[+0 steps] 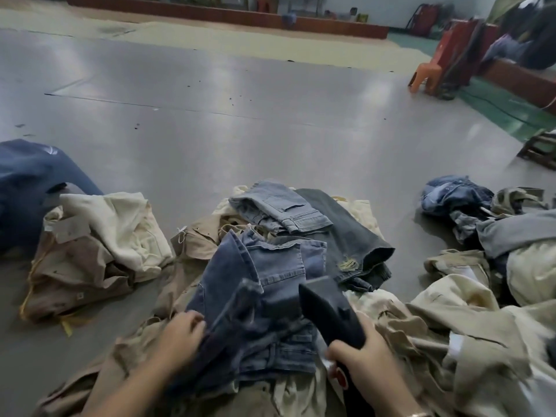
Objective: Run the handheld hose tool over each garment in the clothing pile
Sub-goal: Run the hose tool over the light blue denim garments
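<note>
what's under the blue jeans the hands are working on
The blue jeans lie on tan and cream clothes that show around their edges. What sits directly beneath their middle is covered by the denim and the black tool.

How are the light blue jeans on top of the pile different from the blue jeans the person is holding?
The light blue jeans are paler; the blue jeans are darker. The light ones lie folded farther back, touched by nobody, while the left hand grips the darker pair's edge. The black hose tool, held by the right hand, sits over the darker pair, not the light one. Both are denim, lying on tan clothes.
</note>
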Demonstrator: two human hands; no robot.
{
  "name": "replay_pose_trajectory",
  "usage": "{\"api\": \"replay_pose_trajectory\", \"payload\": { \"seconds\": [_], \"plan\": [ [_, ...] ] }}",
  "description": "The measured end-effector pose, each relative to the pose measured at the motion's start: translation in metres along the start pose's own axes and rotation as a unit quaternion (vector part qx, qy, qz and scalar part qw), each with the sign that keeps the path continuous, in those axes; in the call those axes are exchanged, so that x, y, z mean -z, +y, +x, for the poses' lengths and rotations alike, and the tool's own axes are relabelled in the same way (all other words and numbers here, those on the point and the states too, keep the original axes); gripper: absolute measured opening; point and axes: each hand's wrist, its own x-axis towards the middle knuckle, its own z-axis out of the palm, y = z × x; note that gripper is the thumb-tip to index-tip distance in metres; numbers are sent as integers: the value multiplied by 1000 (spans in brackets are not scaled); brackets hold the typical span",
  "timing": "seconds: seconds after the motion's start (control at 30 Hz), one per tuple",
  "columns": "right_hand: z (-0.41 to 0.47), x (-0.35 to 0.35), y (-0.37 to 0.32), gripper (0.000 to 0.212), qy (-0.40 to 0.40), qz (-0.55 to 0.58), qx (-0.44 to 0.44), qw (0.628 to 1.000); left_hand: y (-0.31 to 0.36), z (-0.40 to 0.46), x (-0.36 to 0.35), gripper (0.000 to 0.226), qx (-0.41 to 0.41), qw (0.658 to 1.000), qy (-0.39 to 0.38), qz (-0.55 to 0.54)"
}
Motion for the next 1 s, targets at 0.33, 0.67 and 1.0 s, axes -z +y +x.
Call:
{"api": "replay_pose_trajectory", "payload": {
  "seconds": [0.33, 0.67, 1.0],
  "plan": [
    [14, -16, 28, 47, -48, -74, -20, 996, 41, 8, -45, 37, -114, 979, 79, 149],
    [14, -13, 24, 41, -8, -33, -6, 999, -45, 26, 31, 72, 189, 941, 230, -162],
    [20, -11, 40, 31, -5, -50, -31, 998, 54, 9, -73, 41, -284, 935, -12, 211]
  ]
}}
